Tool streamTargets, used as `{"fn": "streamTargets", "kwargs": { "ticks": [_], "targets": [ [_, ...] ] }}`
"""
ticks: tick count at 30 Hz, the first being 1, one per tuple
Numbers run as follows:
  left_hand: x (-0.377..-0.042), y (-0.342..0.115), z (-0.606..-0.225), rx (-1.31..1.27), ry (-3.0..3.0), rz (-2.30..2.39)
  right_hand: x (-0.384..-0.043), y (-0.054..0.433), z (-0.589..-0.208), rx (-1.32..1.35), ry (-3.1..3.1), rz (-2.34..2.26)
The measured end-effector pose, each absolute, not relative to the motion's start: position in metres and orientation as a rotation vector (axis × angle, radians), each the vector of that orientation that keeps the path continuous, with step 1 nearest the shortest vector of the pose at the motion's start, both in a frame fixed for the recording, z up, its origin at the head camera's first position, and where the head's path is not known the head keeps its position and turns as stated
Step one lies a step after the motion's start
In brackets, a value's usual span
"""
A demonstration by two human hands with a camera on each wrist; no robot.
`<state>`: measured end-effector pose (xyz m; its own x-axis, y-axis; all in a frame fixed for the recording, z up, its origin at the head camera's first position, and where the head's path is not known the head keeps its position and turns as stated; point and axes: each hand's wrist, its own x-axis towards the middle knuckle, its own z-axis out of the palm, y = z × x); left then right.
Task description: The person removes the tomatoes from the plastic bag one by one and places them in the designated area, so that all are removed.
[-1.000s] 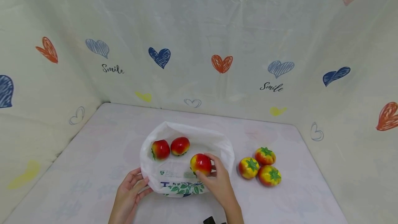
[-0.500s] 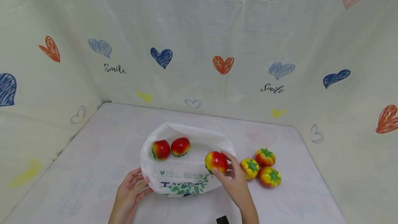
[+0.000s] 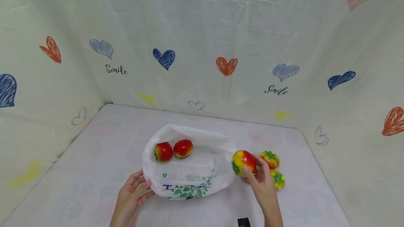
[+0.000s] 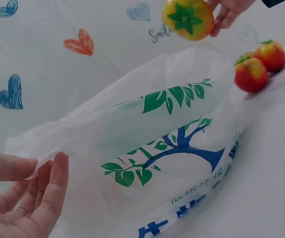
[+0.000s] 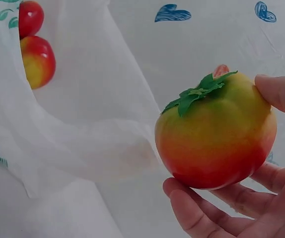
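Observation:
My left hand [image 3: 134, 192] pinches the near left rim of a white plastic bag [image 3: 221, 181] printed with green leaves; the left wrist view has thumb and fingertips on its edge. The bag's mouth gapes, and two red tomatoes [image 3: 163, 152] [image 3: 183, 149] lie inside. Just off the bag's right side, my right hand [image 3: 264, 185] holds a red and yellow tomato [image 3: 244, 162] between thumb and fingers. The right wrist view shows this tomato's green leafy top [image 5: 199, 92] tilted toward the bag.
Behind my right hand, more tomatoes [image 3: 270, 158] [image 3: 278, 179] sit on the white table [image 3: 303, 199], partly covered by the hand. A pale curtain [image 3: 195, 27] with printed hearts rises around the table's back and sides. A small dark object [image 3: 243, 222] shows at the bottom edge.
My right hand has carried its tomato rightward, from over the bag's mouth to beside the bag, in front of the other tomatoes. My left hand stays on the rim.

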<state>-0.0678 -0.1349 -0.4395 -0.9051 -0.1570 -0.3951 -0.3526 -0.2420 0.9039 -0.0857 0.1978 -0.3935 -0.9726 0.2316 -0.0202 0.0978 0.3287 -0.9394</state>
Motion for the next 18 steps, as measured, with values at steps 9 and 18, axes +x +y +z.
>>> {"fn": "streamTargets", "kwargs": {
  "ticks": [9, 18],
  "targets": [
    [-0.068, -0.134, -0.44, -0.618, 1.845, 2.305, -0.127, 0.291, -0.518, -0.593, -2.293, 1.527],
    [-0.068, -0.134, -0.44, -0.624, 1.833, 2.309, -0.123, 0.338, -0.527, -0.899, -2.025, 1.63]
  ]
}}
